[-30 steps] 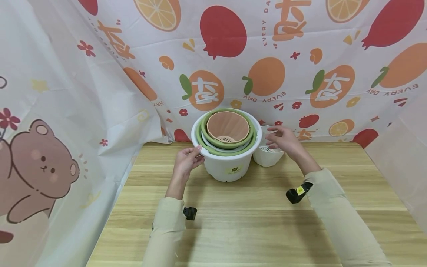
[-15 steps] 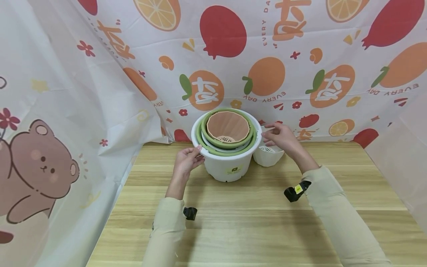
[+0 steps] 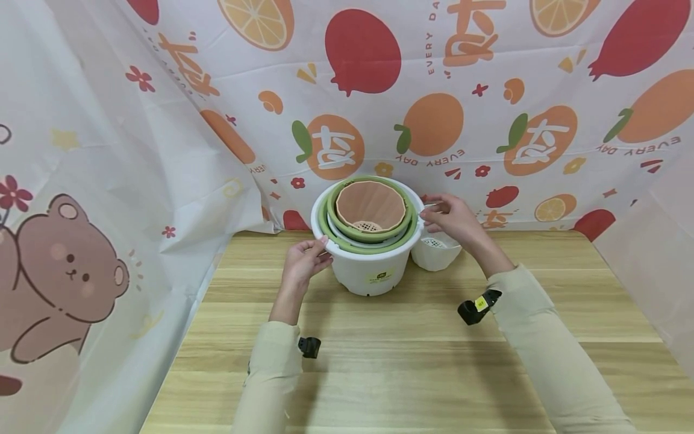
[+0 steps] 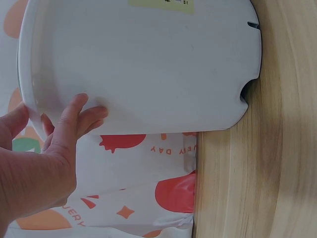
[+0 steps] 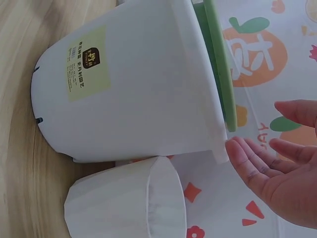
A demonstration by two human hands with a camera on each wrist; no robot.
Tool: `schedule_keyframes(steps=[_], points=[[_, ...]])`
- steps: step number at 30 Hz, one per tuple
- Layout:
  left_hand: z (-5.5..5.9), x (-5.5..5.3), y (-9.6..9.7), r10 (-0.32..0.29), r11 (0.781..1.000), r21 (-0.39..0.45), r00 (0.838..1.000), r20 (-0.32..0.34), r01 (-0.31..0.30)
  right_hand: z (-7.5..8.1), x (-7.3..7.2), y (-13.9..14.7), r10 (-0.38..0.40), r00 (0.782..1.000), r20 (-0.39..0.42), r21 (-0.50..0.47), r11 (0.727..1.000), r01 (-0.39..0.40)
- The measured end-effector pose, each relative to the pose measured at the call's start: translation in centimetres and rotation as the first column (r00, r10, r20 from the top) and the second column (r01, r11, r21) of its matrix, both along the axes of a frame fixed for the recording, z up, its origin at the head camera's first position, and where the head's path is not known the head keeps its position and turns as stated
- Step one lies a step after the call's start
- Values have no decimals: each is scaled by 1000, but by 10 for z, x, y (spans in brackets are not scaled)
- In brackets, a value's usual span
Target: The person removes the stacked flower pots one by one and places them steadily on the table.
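Pinching the handy rim [image 3: 370, 257] of a likely light, round white plastic pot [image 3: 348, 272]: left hand [image 3: 305, 260]; right hand [image 3: 454, 219], fingers apart.

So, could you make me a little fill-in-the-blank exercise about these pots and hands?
1. The left hand grips the big white pot by its ____.
2. The widest pot nested inside it is coloured ____.
3. The floor of the peach-coloured pot is pierced with small ____.
4. In the head view, the small white pot stands to the ____ of the big one.

Missing words: rim; green; holes; right.
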State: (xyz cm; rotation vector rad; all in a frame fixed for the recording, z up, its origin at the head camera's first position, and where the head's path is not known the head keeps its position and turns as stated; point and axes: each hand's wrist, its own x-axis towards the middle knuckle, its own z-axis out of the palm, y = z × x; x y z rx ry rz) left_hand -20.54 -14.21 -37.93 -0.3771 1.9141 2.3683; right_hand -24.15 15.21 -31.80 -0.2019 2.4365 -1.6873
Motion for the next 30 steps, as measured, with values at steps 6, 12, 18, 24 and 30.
schedule_keyframes(steps=[6, 12, 18, 24, 30], points=[[0, 0, 0, -4, 1000, 5, 1000, -3, 4, 2, -2, -4, 21, 1000, -20, 14, 1000, -21], [-1, 0, 0, 0, 1000, 1, 1000, -1, 0, 2, -5, -7, 33, 999, -25, 52, 998, -32], [-1, 0, 0, -3, 1000, 0, 1000, -2, 3, 4, -8, -9, 54, 998, -43, 104, 993, -49], [0, 0, -1, -5, 1000, 0, 1000, -7, 5, 6, -11, -11, 76, 996, -47, 149, 987, -69], [-1, 0, -1, -5, 1000, -2, 1000, -3, 5, 7, -14, -19, 62, 997, -49, 161, 985, -54]])
